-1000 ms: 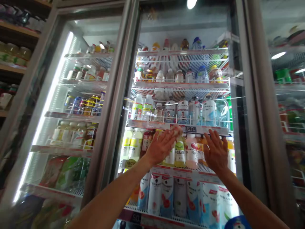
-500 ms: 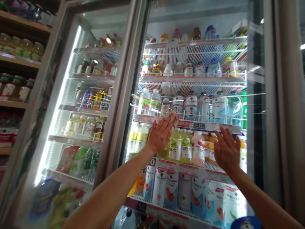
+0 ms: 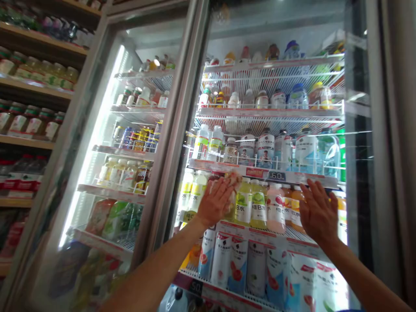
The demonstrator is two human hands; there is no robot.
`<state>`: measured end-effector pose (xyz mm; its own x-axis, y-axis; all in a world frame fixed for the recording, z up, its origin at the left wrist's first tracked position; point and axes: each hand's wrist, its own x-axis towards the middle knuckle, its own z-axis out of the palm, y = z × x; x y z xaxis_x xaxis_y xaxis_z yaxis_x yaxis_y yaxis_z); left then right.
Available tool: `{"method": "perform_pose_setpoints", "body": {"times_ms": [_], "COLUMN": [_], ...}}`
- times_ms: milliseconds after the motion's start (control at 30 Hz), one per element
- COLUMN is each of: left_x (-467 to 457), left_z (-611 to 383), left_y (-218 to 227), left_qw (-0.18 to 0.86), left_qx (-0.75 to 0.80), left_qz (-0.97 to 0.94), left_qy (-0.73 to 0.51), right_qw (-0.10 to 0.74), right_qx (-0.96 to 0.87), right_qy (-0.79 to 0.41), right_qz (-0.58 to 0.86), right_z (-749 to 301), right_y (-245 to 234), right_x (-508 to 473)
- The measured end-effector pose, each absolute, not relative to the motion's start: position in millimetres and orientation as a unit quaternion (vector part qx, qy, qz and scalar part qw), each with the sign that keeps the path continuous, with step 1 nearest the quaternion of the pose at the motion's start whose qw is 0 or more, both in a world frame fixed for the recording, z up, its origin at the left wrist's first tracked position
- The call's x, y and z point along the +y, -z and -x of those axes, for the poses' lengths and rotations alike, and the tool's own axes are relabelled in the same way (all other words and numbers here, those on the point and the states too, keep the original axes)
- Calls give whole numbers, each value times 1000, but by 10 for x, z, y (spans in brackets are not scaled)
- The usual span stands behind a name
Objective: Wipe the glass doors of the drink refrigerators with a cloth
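My left hand (image 3: pixel 212 201) lies with its fingers stretched over a crumpled, pale, patterned cloth (image 3: pixel 234 178), pressing it toward the glass door (image 3: pixel 276 24) of a drinks fridge. The cloth shows beyond the fingertips, just under a shelf's price strip. Farther right, my right hand (image 3: pixel 320 212) is raised flat with fingers apart and holds nothing. It appears to rest against the same glass; the exact contact is hidden. Behind the door, between the hands, stand bottles with green labels (image 3: pixel 243 201) and a pink bottle (image 3: pixel 276 206).
A metal door frame (image 3: pixel 185 108) separates this door from a second lit fridge section on the left. Wooden shelves (image 3: pixel 35 86) with jars stand at the far left. Cartons (image 3: pixel 224 260) fill a lower fridge shelf, and a price tag (image 3: pixel 277 175) hangs on the shelf edge.
My left hand and the cloth have slid down the glass, from over the shelf's price strip to below it. My right hand stays flat at nearly the same place. The view has shifted slightly.
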<state>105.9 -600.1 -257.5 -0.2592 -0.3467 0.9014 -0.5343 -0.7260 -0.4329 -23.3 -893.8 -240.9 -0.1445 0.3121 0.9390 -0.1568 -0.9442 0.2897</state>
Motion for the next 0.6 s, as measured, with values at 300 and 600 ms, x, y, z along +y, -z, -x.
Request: {"method": "perform_pose_setpoints", "body": {"times_ms": [300, 600], "left_x": [-5835, -5613], "left_z": [-1143, -1238], "left_y": [2686, 2911], "left_qw": [183, 225], "left_qx": [-228, -146], "left_qz": [-623, -621], "left_qy": [-726, -737], "right_qw": [195, 160], "right_qx": [68, 66], "right_qy": [-767, -753], "right_qz": [-607, -634], "right_z": [194, 218], "right_y": [2402, 2414], "right_x": [-8988, -8972]}}
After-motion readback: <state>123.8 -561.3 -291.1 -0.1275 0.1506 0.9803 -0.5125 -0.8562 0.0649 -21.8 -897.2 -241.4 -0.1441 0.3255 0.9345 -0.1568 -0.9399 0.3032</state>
